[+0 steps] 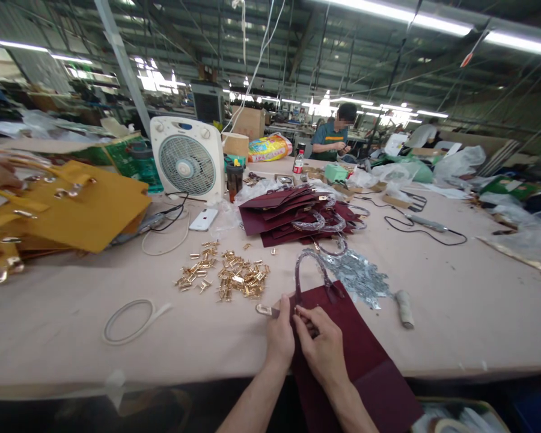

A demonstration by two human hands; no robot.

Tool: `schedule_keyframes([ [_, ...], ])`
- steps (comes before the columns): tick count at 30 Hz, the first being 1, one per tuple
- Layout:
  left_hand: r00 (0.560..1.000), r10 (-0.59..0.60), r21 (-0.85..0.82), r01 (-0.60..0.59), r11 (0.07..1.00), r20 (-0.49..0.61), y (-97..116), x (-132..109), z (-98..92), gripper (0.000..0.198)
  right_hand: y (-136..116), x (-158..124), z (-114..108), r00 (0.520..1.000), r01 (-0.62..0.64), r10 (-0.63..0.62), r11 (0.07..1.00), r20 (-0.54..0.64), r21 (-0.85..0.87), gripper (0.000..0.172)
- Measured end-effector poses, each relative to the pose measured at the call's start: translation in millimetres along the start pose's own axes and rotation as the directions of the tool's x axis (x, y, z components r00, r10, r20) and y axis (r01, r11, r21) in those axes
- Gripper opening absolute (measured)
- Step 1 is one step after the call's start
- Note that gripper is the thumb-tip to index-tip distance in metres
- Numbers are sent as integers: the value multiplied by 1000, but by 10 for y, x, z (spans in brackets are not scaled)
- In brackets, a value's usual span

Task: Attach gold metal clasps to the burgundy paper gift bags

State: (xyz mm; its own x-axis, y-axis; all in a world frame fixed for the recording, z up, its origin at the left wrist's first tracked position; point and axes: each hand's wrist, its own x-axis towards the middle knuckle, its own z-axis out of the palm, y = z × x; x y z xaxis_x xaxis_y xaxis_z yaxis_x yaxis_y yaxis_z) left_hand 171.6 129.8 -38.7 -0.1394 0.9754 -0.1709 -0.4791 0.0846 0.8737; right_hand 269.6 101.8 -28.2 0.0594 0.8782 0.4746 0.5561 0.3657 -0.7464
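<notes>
Panel [368,367] in maroon slants beneath the right hand [323,344], left hand [279,337] at its edge, both gripping it.

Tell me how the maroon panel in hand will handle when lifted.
The maroon panel is probably light, looking thin. It may fold along the apparent crease across its lower half. Its arched handle seems stiff enough to hold shape, standing up.
</notes>
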Motion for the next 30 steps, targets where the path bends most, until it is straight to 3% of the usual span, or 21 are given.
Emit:
schedule_keyframes([
  [10,996,91,146,-92,985,15,98,-85,34,41,-85,124,-76,990,24,-3,987,138,-156,20],
  [14,995,99,128,-100,987,10,86,-65,14,41,-62,80,-29,993,42,-24,986,115,-159,24],
  [21,993,-91,-125,81,989,-78,15,68,-17,51,-29,-35,120,994,64,-55,993,95,-97,33],
  [26,981,-195,-319,181,930,-15,50,91,-82,45,-17,95,69,988,68,-64,997,141,-21,30],
  [30,973,-229,-265,227,937,23,67,86,-149,58,63,334,-89,997,-16,12,999,72,44,35],
])
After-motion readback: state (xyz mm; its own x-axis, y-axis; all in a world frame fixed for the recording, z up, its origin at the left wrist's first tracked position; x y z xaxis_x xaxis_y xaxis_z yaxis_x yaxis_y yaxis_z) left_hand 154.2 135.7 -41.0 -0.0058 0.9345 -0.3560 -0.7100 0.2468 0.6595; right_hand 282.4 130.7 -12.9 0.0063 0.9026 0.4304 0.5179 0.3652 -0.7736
